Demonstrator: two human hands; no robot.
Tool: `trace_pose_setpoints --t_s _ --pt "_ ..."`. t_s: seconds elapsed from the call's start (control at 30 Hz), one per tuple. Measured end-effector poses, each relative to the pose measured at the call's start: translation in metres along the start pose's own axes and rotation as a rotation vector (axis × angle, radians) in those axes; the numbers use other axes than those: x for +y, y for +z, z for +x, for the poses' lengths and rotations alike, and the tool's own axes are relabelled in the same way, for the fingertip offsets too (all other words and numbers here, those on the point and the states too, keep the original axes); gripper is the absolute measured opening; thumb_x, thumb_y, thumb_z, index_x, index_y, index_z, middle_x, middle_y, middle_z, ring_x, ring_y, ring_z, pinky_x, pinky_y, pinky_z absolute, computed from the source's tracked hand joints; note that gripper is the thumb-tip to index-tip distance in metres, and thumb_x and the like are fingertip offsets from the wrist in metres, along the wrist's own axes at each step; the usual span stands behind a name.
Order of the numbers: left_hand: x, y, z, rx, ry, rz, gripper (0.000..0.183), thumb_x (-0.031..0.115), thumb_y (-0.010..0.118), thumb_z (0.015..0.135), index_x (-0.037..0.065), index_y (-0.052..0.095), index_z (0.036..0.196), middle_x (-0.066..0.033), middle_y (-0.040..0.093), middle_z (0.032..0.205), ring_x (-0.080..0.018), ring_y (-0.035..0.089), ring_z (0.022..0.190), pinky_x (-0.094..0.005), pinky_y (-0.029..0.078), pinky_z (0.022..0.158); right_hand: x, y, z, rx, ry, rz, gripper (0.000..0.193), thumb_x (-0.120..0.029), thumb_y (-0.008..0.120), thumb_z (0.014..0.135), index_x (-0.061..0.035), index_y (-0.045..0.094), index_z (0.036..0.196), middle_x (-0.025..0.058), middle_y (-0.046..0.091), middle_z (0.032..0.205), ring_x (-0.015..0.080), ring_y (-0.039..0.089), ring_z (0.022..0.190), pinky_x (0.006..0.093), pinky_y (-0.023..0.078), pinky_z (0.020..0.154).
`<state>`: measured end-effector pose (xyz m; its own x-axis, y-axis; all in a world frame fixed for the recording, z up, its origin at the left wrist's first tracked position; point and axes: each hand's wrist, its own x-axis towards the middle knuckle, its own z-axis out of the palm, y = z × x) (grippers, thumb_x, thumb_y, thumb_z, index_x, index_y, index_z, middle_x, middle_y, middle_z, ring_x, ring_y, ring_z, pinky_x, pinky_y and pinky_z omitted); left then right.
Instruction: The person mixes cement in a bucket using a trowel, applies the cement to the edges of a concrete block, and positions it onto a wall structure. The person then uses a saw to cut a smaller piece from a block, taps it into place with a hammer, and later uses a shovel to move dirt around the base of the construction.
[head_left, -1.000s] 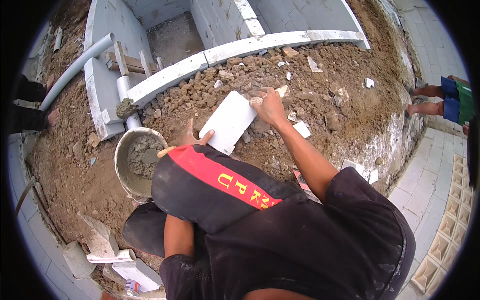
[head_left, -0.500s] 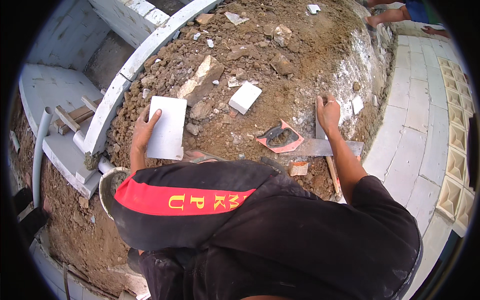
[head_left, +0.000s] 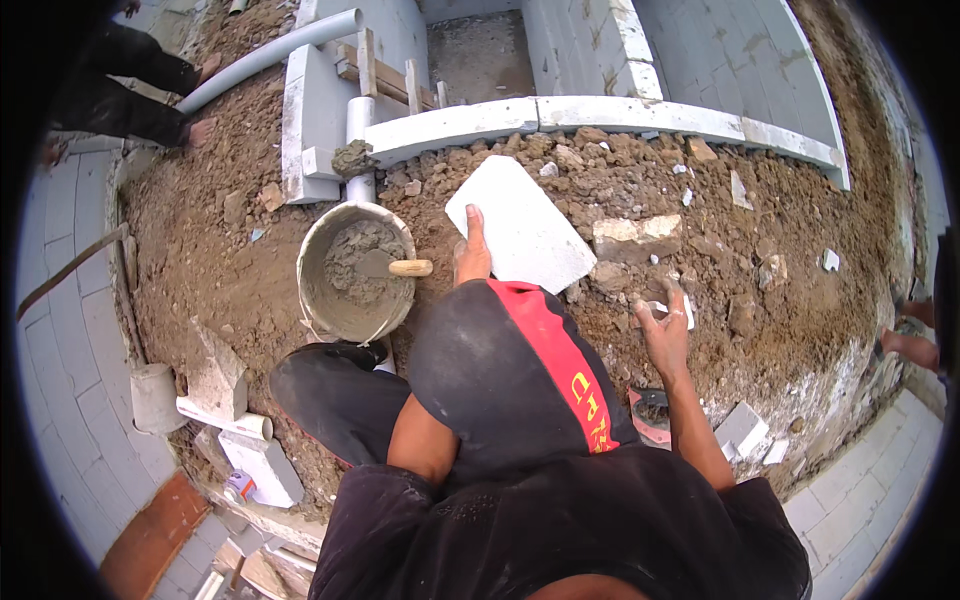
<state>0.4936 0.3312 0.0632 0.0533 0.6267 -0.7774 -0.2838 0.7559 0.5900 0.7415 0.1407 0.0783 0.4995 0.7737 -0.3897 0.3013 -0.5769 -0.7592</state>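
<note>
A person in dark clothes is crouching on a bed of brown dirt, seen from above. The left hand is grasping a white block, its thumb pressing on the broad face and its other fingers mostly hidden. The block is tilting, one corner pointing toward the low white wall along the dirt's far edge and its near side coming close to the person's raised knee.

The right hand is hanging loose, thumb and fingers parted, over a small white chunk; whether it is touching the chunk cannot be told. A crusted stone is lying between the block and that hand. Beside the right forearm, a saw handle, red and black, is showing in part.

To the block's left, a bucket is holding wet grey mortar, and a wooden handle is sticking out over its rim. Near the dirt's far left corner, another person's legs in dark trousers are resting bare feet beside a grey pipe.
</note>
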Motion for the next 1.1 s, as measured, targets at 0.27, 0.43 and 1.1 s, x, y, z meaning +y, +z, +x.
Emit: trace_pose_setpoints --t_s 0.27,0.43,1.1 --pt "-0.002 -0.058 0.008 0.172 0.341 -0.138 0.085 0.069 0.064 0.091 -0.011 0.061 0.120 -0.0190 0.071 0.105 -0.0239 0.070 0.091 -0.0378 0.058 0.081 -0.220 0.135 0.110 -0.828 -0.466 -0.280 0.104 -0.039 0.087 0.072 0.0048 0.038 0.153 0.0254 0.056 0.141 0.0341 0.057 0.129 0.0411 0.043 0.111" --pt "0.048 -0.103 -0.005 0.401 0.567 0.344 0.080 0.045 0.069 0.096 -0.007 0.040 0.148 -0.0243 0.058 0.140 -0.0307 0.056 0.130 -0.0393 0.042 0.111 -0.270 0.219 0.152 -0.794 -0.657 -0.444 0.105 -0.035 0.089 0.065 0.0081 0.043 0.148 0.0264 0.062 0.134 0.0325 0.064 0.120 0.0382 0.048 0.105" --pt "0.100 -0.255 -0.164 0.110 0.494 0.854 0.080 0.031 0.070 0.093 -0.002 0.032 0.155 -0.0215 0.059 0.128 -0.0346 0.054 0.123 -0.0457 0.044 0.105 -0.326 0.558 0.321 -0.398 -0.974 -1.123 0.097 -0.035 0.089 0.065 -0.0003 0.043 0.143 0.0211 0.061 0.134 0.0355 0.061 0.125 0.0475 0.050 0.104"
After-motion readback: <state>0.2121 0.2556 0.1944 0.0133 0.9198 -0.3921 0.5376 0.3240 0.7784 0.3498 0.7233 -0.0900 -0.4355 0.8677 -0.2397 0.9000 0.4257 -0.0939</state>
